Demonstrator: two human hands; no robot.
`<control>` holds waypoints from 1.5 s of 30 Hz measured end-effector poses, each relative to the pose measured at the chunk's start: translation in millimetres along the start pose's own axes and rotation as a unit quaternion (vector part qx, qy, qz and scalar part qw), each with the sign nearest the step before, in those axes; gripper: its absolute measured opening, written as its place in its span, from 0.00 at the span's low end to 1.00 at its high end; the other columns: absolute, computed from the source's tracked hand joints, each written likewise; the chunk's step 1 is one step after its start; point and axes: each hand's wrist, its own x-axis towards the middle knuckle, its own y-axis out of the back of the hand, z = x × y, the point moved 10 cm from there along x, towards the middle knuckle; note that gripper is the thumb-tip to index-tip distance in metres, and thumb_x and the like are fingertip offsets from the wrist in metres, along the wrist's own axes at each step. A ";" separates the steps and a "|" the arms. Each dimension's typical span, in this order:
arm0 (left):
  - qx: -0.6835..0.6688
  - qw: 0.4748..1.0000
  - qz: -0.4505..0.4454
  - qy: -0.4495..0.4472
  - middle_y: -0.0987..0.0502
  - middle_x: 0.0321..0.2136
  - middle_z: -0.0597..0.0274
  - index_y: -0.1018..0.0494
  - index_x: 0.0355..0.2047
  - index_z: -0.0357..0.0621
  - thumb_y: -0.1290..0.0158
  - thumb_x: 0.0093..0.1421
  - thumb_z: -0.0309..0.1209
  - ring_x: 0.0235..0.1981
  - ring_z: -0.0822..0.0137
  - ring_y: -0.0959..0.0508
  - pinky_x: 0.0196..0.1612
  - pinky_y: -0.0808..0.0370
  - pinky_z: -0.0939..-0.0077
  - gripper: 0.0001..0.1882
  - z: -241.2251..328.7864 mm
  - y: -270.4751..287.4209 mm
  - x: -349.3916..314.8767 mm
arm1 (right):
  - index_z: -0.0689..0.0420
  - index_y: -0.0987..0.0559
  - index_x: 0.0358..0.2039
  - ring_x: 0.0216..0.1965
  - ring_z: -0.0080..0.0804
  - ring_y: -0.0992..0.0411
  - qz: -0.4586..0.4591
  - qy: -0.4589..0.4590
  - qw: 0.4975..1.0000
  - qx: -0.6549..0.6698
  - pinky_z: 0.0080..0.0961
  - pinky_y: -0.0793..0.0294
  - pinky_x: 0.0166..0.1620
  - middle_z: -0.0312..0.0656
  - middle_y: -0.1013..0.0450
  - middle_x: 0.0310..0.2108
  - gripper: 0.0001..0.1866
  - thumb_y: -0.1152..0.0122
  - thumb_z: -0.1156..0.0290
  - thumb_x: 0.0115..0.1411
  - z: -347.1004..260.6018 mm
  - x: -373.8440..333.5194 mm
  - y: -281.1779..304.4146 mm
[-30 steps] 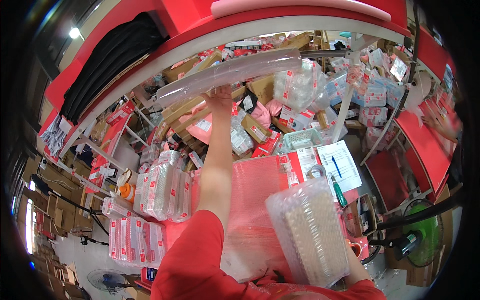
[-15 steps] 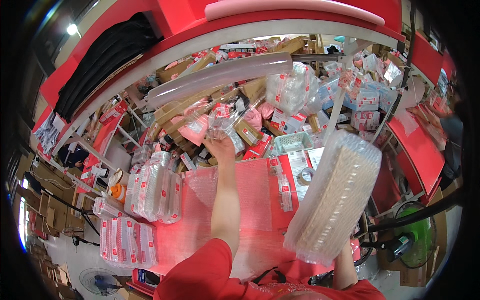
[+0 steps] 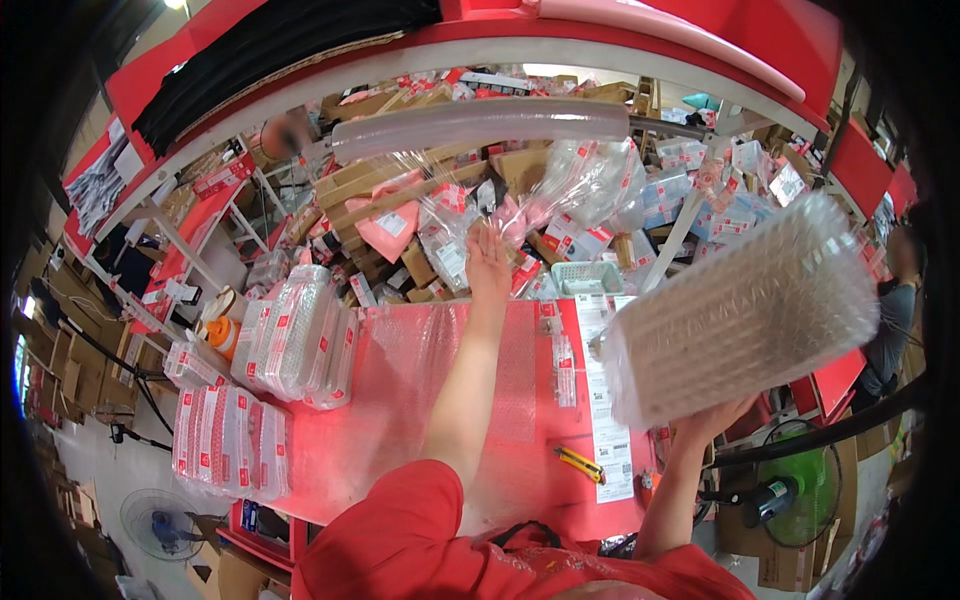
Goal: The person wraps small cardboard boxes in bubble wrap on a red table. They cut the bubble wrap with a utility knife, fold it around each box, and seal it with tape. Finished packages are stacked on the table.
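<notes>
My left hand (image 3: pixel 487 262) reaches past the table's far edge, gripping clear plastic film (image 3: pixel 437 185) that hangs in gathers from a roll (image 3: pixel 480 130); its fingertips are partly lost in the film. On the right, my right hand (image 3: pixel 715 418) holds up a big brown box in bubble wrap (image 3: pixel 745 310) from below. The box is tilted and blurred by motion, and hides most of that hand's fingers. A flat sheet of bubble wrap (image 3: pixel 440 375) lies on the red table (image 3: pixel 520 490) between my arms.
Several bubble-wrapped packages (image 3: pixel 300 340) stand at the table's left, with more packages (image 3: pixel 230 440) nearer me. A yellow cutter (image 3: pixel 580 464) and label sheets (image 3: pixel 610 440) lie at right. Parcels heap beyond the table around a pale green basket (image 3: pixel 587 278). A person (image 3: pixel 890 310) stands far right.
The wrapped box has been raised and swung right, turning from upright to slanted, which uncovers the cutter and label sheets. My left hand stays at the film. The whole view has shifted slightly.
</notes>
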 end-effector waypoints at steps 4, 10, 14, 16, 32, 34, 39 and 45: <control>0.053 0.997 -0.004 0.054 0.17 0.49 0.63 0.25 0.55 0.47 0.53 0.81 0.44 0.51 0.68 0.17 0.66 0.23 0.69 0.16 21.2 85.0 -87.7 | 0.64 0.24 0.66 0.62 0.48 0.24 -0.198 0.277 0.934 -0.106 0.46 0.24 0.65 0.54 0.26 0.65 0.36 0.24 0.61 0.61 -117.6 -22.9 -129.6; -0.113 0.934 -0.094 0.327 0.17 0.50 0.67 0.25 0.57 0.49 0.52 0.80 0.46 0.45 0.74 0.18 0.56 0.18 0.76 0.17 28.3 131.9 -307.2 | 0.47 0.18 0.63 0.57 0.47 0.20 -0.600 0.548 0.531 -0.241 0.40 0.19 0.59 0.51 0.20 0.58 0.32 0.27 0.65 0.56 -127.0 -227.0 -321.9; 0.001 0.940 0.162 0.299 0.17 0.52 0.61 0.26 0.60 0.44 0.53 0.81 0.44 0.51 0.67 0.16 0.60 0.18 0.67 0.19 99.5 169.2 -408.1 | 0.46 0.16 0.58 0.49 0.45 0.18 -0.779 0.486 0.303 -0.253 0.43 0.18 0.52 0.51 0.20 0.49 0.20 0.38 0.58 0.67 -8.0 -382.5 -304.1; 0.227 0.928 0.175 0.240 0.17 0.52 0.55 0.27 0.59 0.40 0.55 0.82 0.42 0.51 0.61 0.14 0.60 0.16 0.63 0.19 162.5 159.6 -433.4 | 0.46 0.16 0.56 0.46 0.45 0.17 -0.830 0.400 0.244 -0.303 0.43 0.17 0.50 0.51 0.20 0.49 0.19 0.37 0.59 0.67 39.2 -418.9 -269.2; 0.282 0.781 0.118 0.545 0.25 0.66 0.44 0.31 0.63 0.35 0.59 0.83 0.33 0.66 0.52 0.22 0.69 0.22 0.57 0.17 238.9 289.9 -521.2 | 0.51 0.28 0.70 0.61 0.52 0.27 -0.633 0.034 0.582 -0.508 0.45 0.22 0.58 0.51 0.28 0.59 0.41 0.25 0.57 0.58 -10.7 -431.2 -27.0; 0.255 0.785 0.145 0.546 0.24 0.66 0.45 0.31 0.62 0.36 0.59 0.82 0.31 0.66 0.54 0.22 0.68 0.22 0.58 0.16 231.9 300.3 -515.1 | 0.52 0.28 0.71 0.66 0.57 0.32 -0.627 0.136 0.557 -0.528 0.52 0.30 0.66 0.55 0.32 0.64 0.42 0.25 0.53 0.59 0.3 -430.0 -41.4; 0.274 0.780 0.148 0.543 0.23 0.64 0.45 0.30 0.61 0.37 0.59 0.82 0.29 0.67 0.57 0.22 0.67 0.20 0.60 0.14 214.1 308.5 -502.9 | 0.56 0.28 0.69 0.70 0.56 0.38 -0.660 0.224 0.547 -0.464 0.58 0.40 0.72 0.55 0.33 0.68 0.44 0.27 0.43 0.59 34.2 -435.6 -82.9; 0.287 0.767 0.196 0.539 0.23 0.66 0.46 0.30 0.61 0.38 0.59 0.82 0.31 0.65 0.58 0.20 0.66 0.20 0.63 0.15 204.1 318.3 -508.9 | 0.62 0.23 0.65 0.71 0.57 0.35 -0.687 0.079 0.476 -0.544 0.56 0.41 0.74 0.57 0.28 0.66 0.48 0.36 0.31 0.60 130.3 -426.7 -120.7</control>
